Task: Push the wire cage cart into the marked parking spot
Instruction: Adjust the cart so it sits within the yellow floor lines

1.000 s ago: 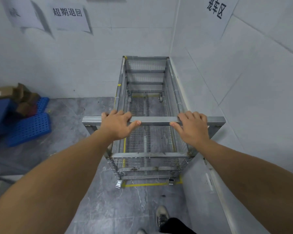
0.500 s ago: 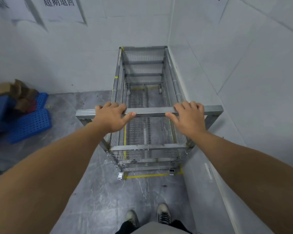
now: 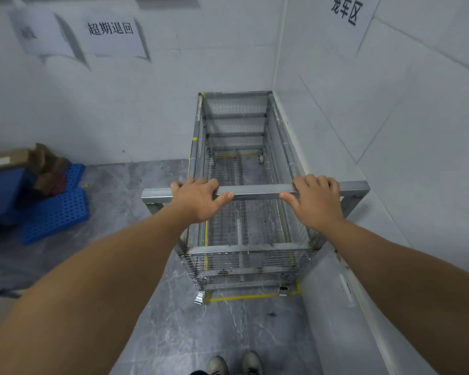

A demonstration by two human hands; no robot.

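Observation:
The wire cage cart (image 3: 236,125) is a tall grey metal frame with mesh sides, standing in the room's far right corner. Its right side runs along the right wall and its far end meets the back wall. Yellow floor tape (image 3: 244,296) marks a rectangle around its base; the near tape line shows just in front of the cart's near wheels. My left hand (image 3: 198,198) grips the left part of the cart's handle bar (image 3: 255,191). My right hand (image 3: 316,201) grips the right part of that bar. The cage holds nothing.
Blue perforated plastic pallets (image 3: 56,209) with cardboard boxes (image 3: 8,158) lie on the floor at the left. Paper signs (image 3: 111,31) hang on the back wall, another sign (image 3: 347,9) on the right wall. My shoes (image 3: 234,364) stand on grey marble floor behind the cart.
The view tilted down and then back up. Both feet now stand side by side behind the cart. Both hands kept their grip on the handle bar; the cart stays inside the tape.

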